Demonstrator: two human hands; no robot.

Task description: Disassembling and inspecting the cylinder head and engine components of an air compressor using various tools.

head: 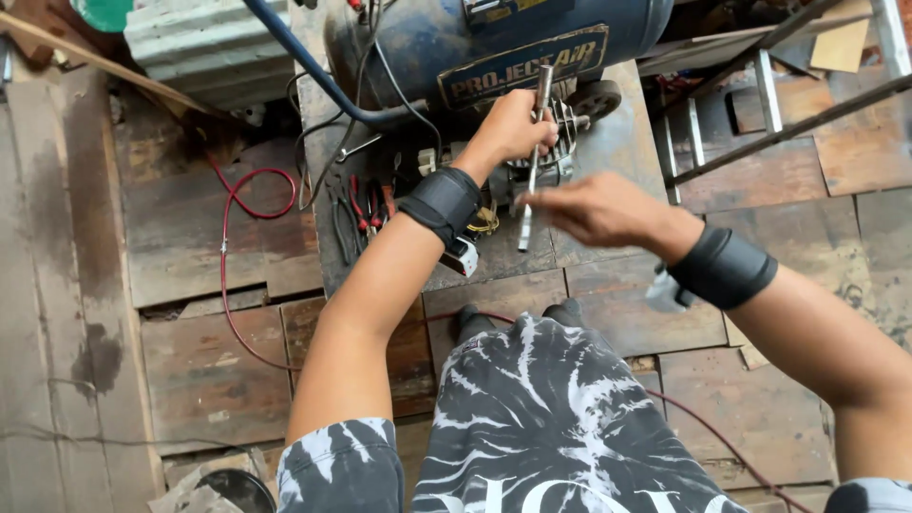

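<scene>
Lowest in frame, tie-dye shorts (pixel 551 418) cover the knees above a plank floor (pixel 199 370). At centre, the right hand (pixel 598 209) hovers with fingers spread loose, just beside a metal socket wrench (pixel 532 161). The left hand (pixel 513 128) clenches the wrench upright against a finned engine cylinder (pixel 560 142). Pliers (pixel 366 209) and a red hose (pixel 228 256) lie left; a blue compressor tank (pixel 494 38) fills the top.

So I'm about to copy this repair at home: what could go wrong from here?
The left hand holds a long metal tool upright over the finned pump head; if it slips, knuckles may hit the fins. The right hand hovers close beside the tool's lower end and could get struck. Pliers and a red hose lie loose near the tank, so tripping or snagging seems possible.
</scene>
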